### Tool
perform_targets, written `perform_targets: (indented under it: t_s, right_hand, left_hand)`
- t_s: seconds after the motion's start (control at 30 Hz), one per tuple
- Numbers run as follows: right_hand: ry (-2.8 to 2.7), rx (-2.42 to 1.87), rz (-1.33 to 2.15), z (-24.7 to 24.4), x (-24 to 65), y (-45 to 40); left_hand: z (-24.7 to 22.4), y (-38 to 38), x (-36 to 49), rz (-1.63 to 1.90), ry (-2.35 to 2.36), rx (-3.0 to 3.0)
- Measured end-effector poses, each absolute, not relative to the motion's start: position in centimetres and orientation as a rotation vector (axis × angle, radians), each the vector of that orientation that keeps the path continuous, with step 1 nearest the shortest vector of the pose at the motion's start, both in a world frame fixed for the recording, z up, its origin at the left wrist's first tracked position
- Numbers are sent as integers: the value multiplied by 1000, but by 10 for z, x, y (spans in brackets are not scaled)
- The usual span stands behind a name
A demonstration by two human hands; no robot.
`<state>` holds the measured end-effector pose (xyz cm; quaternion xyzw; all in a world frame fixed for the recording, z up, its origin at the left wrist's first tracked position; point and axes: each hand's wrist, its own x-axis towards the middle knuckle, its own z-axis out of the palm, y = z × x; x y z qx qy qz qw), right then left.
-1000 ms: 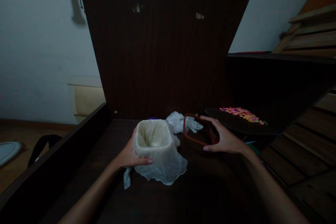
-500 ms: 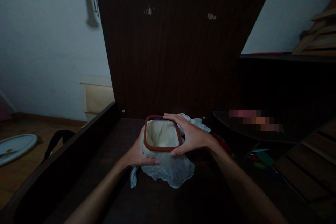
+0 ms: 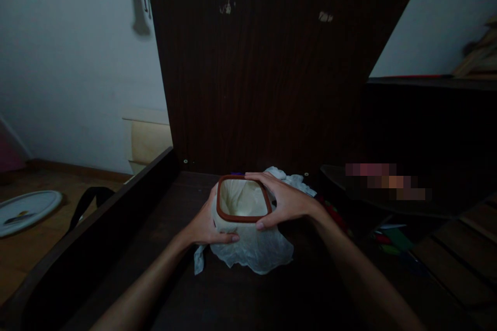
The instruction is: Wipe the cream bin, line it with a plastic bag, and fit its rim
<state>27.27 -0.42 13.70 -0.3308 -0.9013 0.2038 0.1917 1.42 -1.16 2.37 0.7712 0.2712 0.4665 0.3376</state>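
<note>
A small bin with rounded corners stands on the dark wooden surface, its opening towards me. A thin white plastic bag lines it and hangs down in loose folds over the front. Around the opening runs a brown rim, over the bag. My left hand is wrapped round the left side of the bin, thumb across the front below the rim. My right hand grips the rim's right side, fingers at the back corner and thumb at the front corner. The bin's lower part is hidden by the bag.
Crumpled white plastic lies behind my right hand. A tall dark panel stands at the back, and a low side board borders the left. Dark shelves are on the right. A white oval lid-like object lies on the floor.
The view has shifted slightly. The rim's far edge sits a little lower, so the opening looks shallower, and something purple shows behind it. Both hands keep their hold.
</note>
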Motion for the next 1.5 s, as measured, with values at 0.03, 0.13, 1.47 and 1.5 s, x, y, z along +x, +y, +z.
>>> perform_targets:
  t_s: [0.03, 0.13, 1.47, 1.5]
  right_hand:
    - [-2533, -933, 566, 138, 272, -4]
    - [-2556, -934, 548, 139, 270, -4]
    - [-2084, -800, 959, 81, 281, -13]
    - [-2075, -798, 968, 81, 281, -13]
  left_hand:
    - [24, -12, 14, 1217, 709, 2009]
    - [24, -12, 14, 1221, 705, 2006]
    - [50, -14, -4, 1240, 803, 2045]
    - [48, -15, -3, 1251, 790, 2030]
